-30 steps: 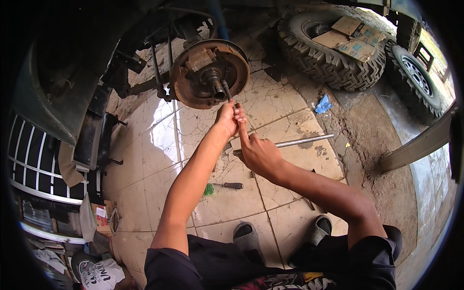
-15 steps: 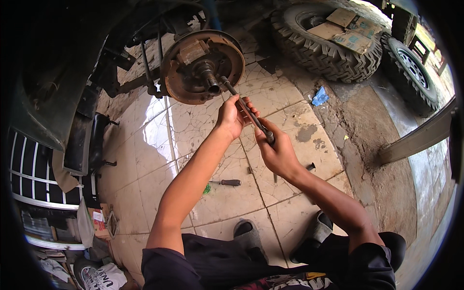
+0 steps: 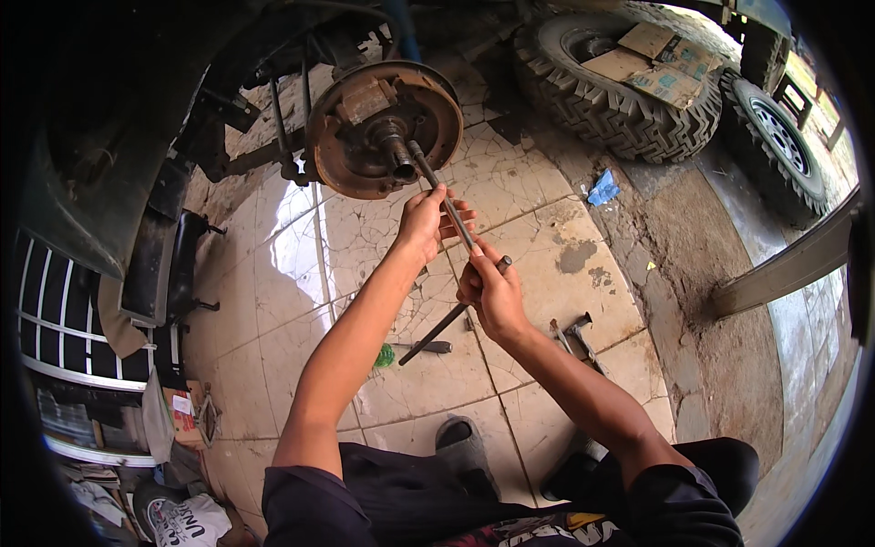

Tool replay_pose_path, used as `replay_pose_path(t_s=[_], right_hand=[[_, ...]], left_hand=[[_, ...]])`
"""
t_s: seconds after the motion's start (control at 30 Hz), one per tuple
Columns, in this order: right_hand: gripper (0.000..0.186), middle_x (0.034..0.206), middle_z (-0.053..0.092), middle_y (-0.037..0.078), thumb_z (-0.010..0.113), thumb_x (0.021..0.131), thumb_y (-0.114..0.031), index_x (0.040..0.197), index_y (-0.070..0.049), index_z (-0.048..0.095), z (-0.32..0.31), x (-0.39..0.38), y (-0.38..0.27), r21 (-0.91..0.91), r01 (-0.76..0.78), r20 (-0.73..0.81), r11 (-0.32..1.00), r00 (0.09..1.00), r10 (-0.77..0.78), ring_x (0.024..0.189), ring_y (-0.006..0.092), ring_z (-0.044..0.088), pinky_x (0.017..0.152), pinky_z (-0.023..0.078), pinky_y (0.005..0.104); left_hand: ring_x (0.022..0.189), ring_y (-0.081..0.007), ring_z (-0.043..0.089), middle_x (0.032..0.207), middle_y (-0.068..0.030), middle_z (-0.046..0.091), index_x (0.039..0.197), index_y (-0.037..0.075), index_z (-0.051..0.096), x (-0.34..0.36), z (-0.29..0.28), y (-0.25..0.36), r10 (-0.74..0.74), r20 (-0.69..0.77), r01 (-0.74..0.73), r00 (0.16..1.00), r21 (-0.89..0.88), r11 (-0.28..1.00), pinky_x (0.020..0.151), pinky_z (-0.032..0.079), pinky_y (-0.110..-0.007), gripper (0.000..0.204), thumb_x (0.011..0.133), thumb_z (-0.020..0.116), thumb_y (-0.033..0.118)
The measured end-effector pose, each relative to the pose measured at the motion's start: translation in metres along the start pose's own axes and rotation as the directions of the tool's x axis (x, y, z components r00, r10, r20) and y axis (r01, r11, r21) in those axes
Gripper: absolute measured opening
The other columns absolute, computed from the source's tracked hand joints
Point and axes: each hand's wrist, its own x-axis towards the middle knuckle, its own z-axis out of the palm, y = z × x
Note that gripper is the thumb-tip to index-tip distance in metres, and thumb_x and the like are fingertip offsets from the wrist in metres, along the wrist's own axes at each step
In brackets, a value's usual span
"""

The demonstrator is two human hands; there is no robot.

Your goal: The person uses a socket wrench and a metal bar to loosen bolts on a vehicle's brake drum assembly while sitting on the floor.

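A rusty round brake backing plate [image 3: 339, 150] with a greasy hub spindle [image 3: 397, 155] sits on the axle ahead of me. A long T-handle socket wrench [image 3: 452, 217] points at it, its socket end beside the spindle; whether it sits on a bolt I cannot tell. My left hand [image 3: 426, 224] steadies the shaft near the plate, thumb on top and fingers loosely around. Nearer me, my right hand [image 3: 495, 290] is closed around the junction of shaft and crossbar [image 3: 432, 335]. The crossbar slants down to the left.
On the tiles lie a screwdriver [image 3: 441, 347], a green tangle [image 3: 384, 356] and metal tools [image 3: 580, 334] beside my right forearm. A large tyre [image 3: 620, 109] topped with cardboard [image 3: 658, 64] lies at the far right. Another wheel [image 3: 775, 132] and a slanted post [image 3: 784, 255] stand beyond.
The wrench's crossbar has swung into sight, slanting across below my right hand. My right hand has turned and shifted slightly left. My left hand stays on the shaft.
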Motion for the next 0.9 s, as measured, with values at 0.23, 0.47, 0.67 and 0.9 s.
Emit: replay_pose_path(t_s=[0.23,0.47,0.67,0.9], right_hand=[[0.023,0.061,0.028,-0.004,0.04,0.097,-0.024,0.116,-0.013,0.047,0.004,0.001,0.007,0.325,-0.088,0.019,0.941,0.996,0.086,0.049,0.0079,0.025,0.048,0.026,0.0244],[0.041,0.057,0.037,-0.002,0.044,0.094,-0.012,0.133,-0.006,0.037,0.015,0.007,0.007,-0.386,0.135,0.033,0.912,0.991,-0.133,0.047,0.0095,0.037,0.045,0.035,0.029],[0.061,0.064,0.057,0.012,0.049,0.085,-0.01,0.139,0.005,0.026,-0.006,0.009,-0.003,-0.833,0.422,0.496,-0.358,0.856,-0.144,0.05,0.0242,0.06,0.047,0.045,0.0397],[0.059,0.072,0.06,0.015,0.049,0.083,-0.013,0.134,0.01,0.032,0.027,-0.001,-0.053,-0.42,0.379,0.521,-0.825,0.844,0.123,0.058,0.0241,0.062,0.057,0.046,0.037]], left_hand=[[0.073,-0.0249,0.067,0.083,-0.0138,0.061,0.094,0.002,0.047,-0.001,0.002,-0.001,0.023,-0.053,-0.018,0.998,0.089,0.996,0.059,0.06,-0.035,0.022,0.097,0.042,0.023],[0.078,-0.0273,0.067,0.085,-0.0153,0.062,0.095,-0.001,0.049,0.006,-0.014,0.013,-0.06,0.059,0.056,0.996,0.071,0.996,0.066,0.059,-0.038,0.028,0.099,0.037,0.024],[0.093,-0.0281,0.063,0.095,-0.0162,0.06,0.104,-0.003,0.048,0.01,-0.025,0.009,-0.186,0.13,0.192,0.974,-0.031,0.981,0.082,0.055,-0.045,0.028,0.099,0.033,0.021],[0.095,-0.0273,0.06,0.093,-0.014,0.06,0.098,-0.004,0.05,0.013,-0.018,0.013,-0.123,0.135,0.152,0.983,-0.226,0.962,0.09,0.05,-0.047,0.024,0.097,0.038,0.016]])
